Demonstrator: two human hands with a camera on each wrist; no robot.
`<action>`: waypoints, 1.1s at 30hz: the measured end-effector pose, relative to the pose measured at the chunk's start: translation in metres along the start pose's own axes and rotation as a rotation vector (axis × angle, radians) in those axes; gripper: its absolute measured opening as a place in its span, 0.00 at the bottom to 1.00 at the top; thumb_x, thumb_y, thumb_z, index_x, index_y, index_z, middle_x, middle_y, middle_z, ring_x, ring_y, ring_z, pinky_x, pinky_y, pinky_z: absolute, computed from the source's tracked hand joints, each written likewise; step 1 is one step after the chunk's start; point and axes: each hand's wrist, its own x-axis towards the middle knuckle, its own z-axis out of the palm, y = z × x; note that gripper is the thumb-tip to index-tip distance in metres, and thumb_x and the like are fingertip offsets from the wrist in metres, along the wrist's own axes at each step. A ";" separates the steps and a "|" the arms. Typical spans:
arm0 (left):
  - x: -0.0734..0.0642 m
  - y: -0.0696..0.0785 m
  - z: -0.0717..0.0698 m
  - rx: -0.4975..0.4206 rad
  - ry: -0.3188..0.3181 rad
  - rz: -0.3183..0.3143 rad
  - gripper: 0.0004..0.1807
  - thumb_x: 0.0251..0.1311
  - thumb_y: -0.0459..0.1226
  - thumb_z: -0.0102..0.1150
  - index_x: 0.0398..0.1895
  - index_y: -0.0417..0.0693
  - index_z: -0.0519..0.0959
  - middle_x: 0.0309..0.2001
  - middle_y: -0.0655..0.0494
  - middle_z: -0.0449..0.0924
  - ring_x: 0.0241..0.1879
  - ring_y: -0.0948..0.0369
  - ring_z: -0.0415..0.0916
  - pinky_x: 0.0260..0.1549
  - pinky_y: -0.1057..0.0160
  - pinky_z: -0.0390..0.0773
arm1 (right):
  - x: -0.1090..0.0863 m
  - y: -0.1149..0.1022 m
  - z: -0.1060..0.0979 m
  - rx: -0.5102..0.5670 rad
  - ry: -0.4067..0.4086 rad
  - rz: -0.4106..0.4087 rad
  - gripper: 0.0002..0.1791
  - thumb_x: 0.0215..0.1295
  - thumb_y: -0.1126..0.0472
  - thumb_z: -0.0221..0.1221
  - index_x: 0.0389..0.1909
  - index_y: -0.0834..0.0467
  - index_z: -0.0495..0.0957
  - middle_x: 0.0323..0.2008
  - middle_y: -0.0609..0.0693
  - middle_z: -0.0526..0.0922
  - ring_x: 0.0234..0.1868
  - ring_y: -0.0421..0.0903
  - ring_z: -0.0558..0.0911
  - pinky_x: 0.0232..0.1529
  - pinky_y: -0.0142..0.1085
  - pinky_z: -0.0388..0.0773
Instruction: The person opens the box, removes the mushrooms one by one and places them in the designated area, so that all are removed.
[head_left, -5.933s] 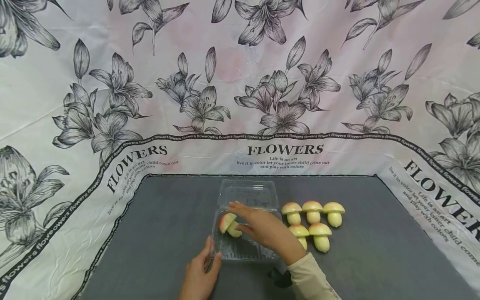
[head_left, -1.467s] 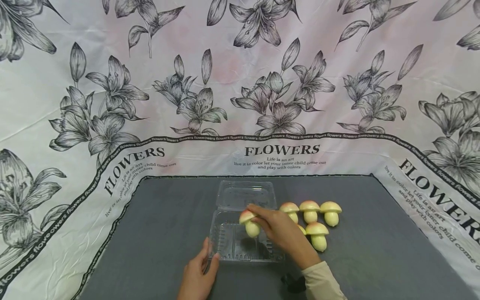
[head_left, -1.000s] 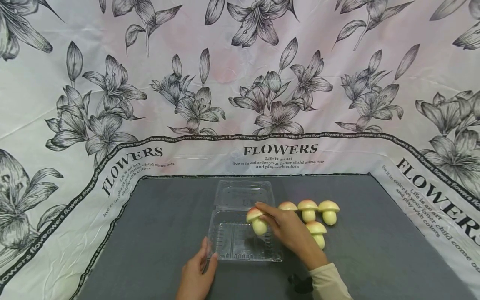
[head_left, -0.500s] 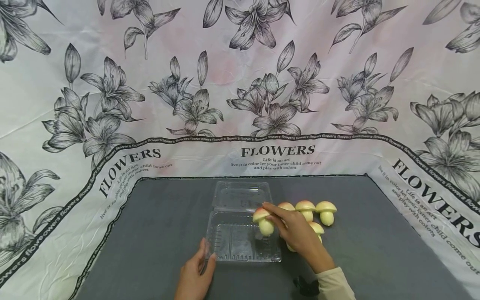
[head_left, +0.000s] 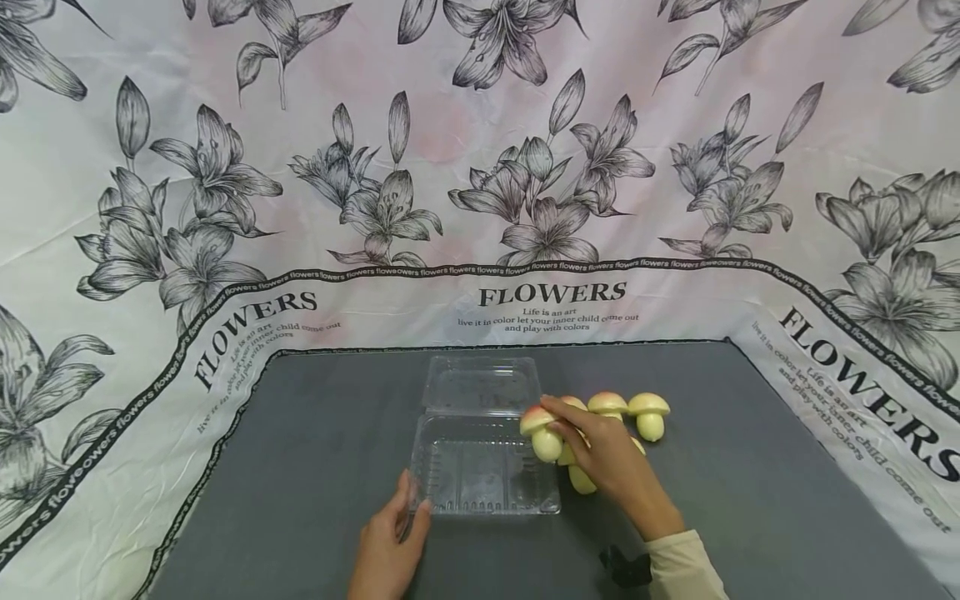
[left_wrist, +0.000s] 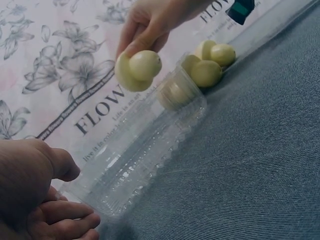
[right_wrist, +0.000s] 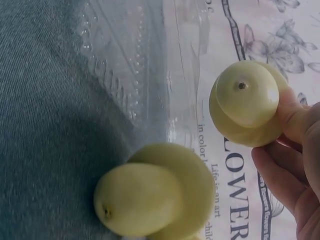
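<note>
In the head view my right hand (head_left: 611,462) pinches a toy mushroom (head_left: 546,443), pale yellow with a reddish cap, just beyond the right rim of a clear plastic container (head_left: 483,510). The right wrist view shows this mushroom (right_wrist: 247,95) stem end toward the camera, with fingers on its cap. My left hand (head_left: 388,542) rests at the container's near left corner, thumb and fingers apart. In the left wrist view the raised mushroom (left_wrist: 142,70) hangs clear of the table, and the left hand (left_wrist: 45,190) touches the container's end.
Several similar mushrooms (head_left: 648,412) stand to the container's right, some hidden by my right hand. The container's hinged lid (head_left: 482,387) lies folded back. A black object (head_left: 626,568) is at the right wrist. Flowered cloth (head_left: 390,308) borders the grey table (head_left: 315,433).
The mushroom lay tilted inside the container beneath my right hand; it is now pinched, lifted, and carried right past the rim. The left hand stays at the corner.
</note>
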 end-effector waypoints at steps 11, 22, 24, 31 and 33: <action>0.000 0.004 -0.001 0.028 0.007 -0.031 0.38 0.67 0.50 0.59 0.73 0.40 0.60 0.64 0.44 0.71 0.62 0.49 0.71 0.60 0.53 0.73 | -0.012 0.012 -0.017 -0.044 0.056 0.040 0.26 0.62 0.65 0.66 0.62 0.52 0.78 0.55 0.50 0.83 0.36 0.40 0.85 0.34 0.27 0.79; 0.000 0.006 -0.002 0.027 -0.010 -0.044 0.39 0.68 0.51 0.58 0.74 0.40 0.59 0.65 0.43 0.70 0.63 0.48 0.69 0.61 0.51 0.72 | -0.023 0.017 -0.038 -0.090 0.084 0.088 0.28 0.61 0.65 0.67 0.63 0.47 0.77 0.57 0.45 0.82 0.31 0.36 0.82 0.36 0.27 0.78; 0.000 0.007 -0.002 0.024 -0.014 -0.043 0.39 0.68 0.51 0.58 0.74 0.40 0.58 0.65 0.43 0.69 0.64 0.48 0.69 0.61 0.51 0.72 | -0.025 0.018 -0.040 -0.108 0.093 0.094 0.28 0.61 0.65 0.67 0.63 0.46 0.77 0.56 0.45 0.82 0.22 0.32 0.75 0.30 0.26 0.74; 0.001 0.005 0.000 0.016 -0.014 -0.041 0.39 0.68 0.50 0.58 0.74 0.38 0.58 0.65 0.43 0.70 0.64 0.50 0.68 0.61 0.52 0.71 | -0.036 0.025 -0.047 -0.148 0.142 0.090 0.27 0.57 0.68 0.69 0.60 0.51 0.80 0.50 0.47 0.85 0.22 0.32 0.74 0.25 0.27 0.73; 0.000 0.004 0.000 0.017 -0.011 -0.036 0.39 0.68 0.49 0.58 0.74 0.38 0.58 0.65 0.44 0.70 0.64 0.50 0.69 0.61 0.52 0.71 | -0.038 0.027 -0.050 -0.148 0.148 0.087 0.27 0.57 0.68 0.69 0.59 0.52 0.80 0.45 0.49 0.87 0.19 0.31 0.71 0.22 0.25 0.69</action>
